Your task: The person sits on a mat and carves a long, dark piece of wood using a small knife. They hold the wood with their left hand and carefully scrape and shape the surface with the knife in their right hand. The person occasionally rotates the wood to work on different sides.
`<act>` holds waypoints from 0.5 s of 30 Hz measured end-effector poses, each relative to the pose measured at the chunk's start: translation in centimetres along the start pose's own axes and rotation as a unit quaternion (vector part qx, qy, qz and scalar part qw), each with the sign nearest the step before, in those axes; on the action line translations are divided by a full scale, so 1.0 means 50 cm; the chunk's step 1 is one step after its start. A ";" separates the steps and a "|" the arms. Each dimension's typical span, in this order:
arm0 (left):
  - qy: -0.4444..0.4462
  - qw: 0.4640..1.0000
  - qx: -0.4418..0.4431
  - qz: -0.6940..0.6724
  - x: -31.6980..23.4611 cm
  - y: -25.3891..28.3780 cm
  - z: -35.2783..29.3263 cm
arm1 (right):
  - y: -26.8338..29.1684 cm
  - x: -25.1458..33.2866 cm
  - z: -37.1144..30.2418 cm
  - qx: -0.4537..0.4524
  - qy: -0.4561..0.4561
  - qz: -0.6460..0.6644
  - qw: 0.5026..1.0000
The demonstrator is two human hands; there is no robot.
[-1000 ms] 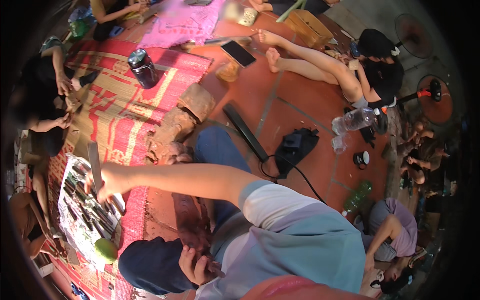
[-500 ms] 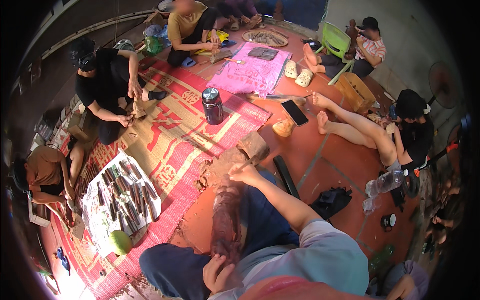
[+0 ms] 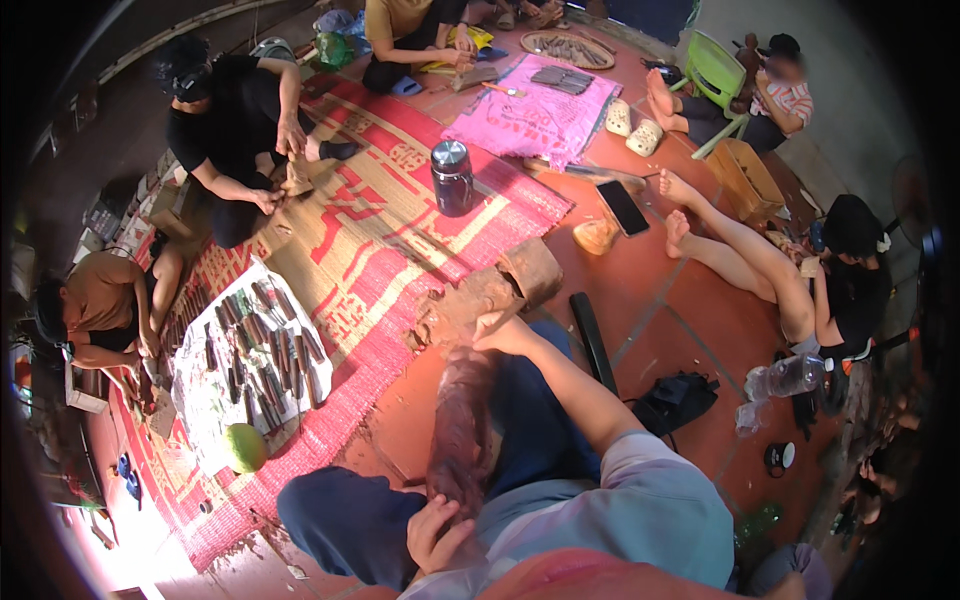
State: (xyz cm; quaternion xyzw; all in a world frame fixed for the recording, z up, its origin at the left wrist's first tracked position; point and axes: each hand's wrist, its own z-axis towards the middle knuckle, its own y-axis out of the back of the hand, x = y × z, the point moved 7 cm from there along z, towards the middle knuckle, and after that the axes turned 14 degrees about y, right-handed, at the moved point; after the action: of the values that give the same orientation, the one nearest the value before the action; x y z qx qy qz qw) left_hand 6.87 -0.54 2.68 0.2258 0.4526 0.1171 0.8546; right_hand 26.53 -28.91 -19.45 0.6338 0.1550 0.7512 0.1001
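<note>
Between my legs lies a long, dark reddish-brown carved wood piece (image 3: 462, 425), its far end against a rough brown wooden block (image 3: 475, 303). My left hand (image 3: 440, 533) is closed round its near end, with fingers curled over the top. At the far end my right hand (image 3: 505, 334) is closed on a thin, stick-like tool, mostly hidden by the fingers. That hand is close to the wood and the block. The tool's tip cannot be made out.
Left, a white sheet (image 3: 222, 440) bears several dark-handled tools (image 3: 262, 352) and a green round fruit (image 3: 244, 448). Ahead are a flask (image 3: 452, 180) on the red mat (image 3: 350, 290), and a phone (image 3: 622, 208). A black case (image 3: 594, 343) lies right. Several people sit around.
The view has shifted, so surroundings appear farther right, and those at the back higher. My right hand has tilted, and the stick-like tool shows less. My left hand keeps its place on the wood.
</note>
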 end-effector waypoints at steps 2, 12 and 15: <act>0.004 1.000 0.016 0.004 0.003 0.004 0.001 | -0.009 0.008 -0.009 -0.002 0.002 0.050 0.999; 0.004 1.000 0.024 0.001 0.005 0.006 0.008 | -0.011 0.026 0.004 0.033 0.007 0.030 0.999; 0.007 1.000 0.021 0.012 0.002 0.002 0.005 | -0.014 0.024 0.010 0.025 -0.033 0.023 0.999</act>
State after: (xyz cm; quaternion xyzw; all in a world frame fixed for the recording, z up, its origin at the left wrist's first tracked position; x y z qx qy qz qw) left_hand 7.15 -0.48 2.80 0.2482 0.4580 0.1192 0.8452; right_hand 26.75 -27.76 -18.51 0.6644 0.1552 0.7276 0.0719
